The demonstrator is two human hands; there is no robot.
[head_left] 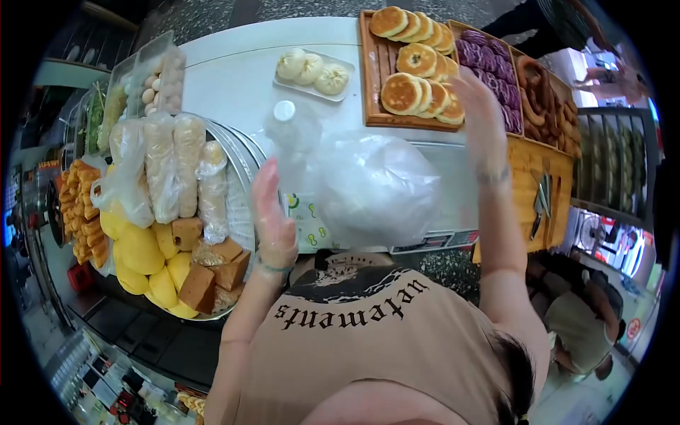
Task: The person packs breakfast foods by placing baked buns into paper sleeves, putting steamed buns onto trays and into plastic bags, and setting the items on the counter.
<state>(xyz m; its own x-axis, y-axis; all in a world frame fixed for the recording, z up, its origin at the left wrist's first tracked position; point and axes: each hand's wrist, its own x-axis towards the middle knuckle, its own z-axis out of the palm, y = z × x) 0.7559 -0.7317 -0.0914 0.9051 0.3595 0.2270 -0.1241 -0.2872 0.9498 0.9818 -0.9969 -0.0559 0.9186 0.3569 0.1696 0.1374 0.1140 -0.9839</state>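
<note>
A puffed-up clear plastic bag [379, 188] rests on the table edge in front of my body. My left hand [275, 216] is raised to the left of it, fingers stretched out, holding nothing visible. Beyond the bag, a clear plastic bottle [294, 134] with a white cap is close to this hand. My right hand [482, 113] is lifted off to the right, slightly blurred with its fingers extended, and it too appears to hold nothing. It is in front of a wooden tray [413, 122] of round browned flatbreads [418, 60], partly covering its right edge.
White buns [309, 69] lie in a small tray at the back. Purple rolls [489, 67] and brown twisted pastries [538, 88] fill trays at right, near metal tongs [542, 202]. On the left, a round rack holds wrapped rolls [159, 166], yellow buns [142, 248] and brown cakes [216, 273].
</note>
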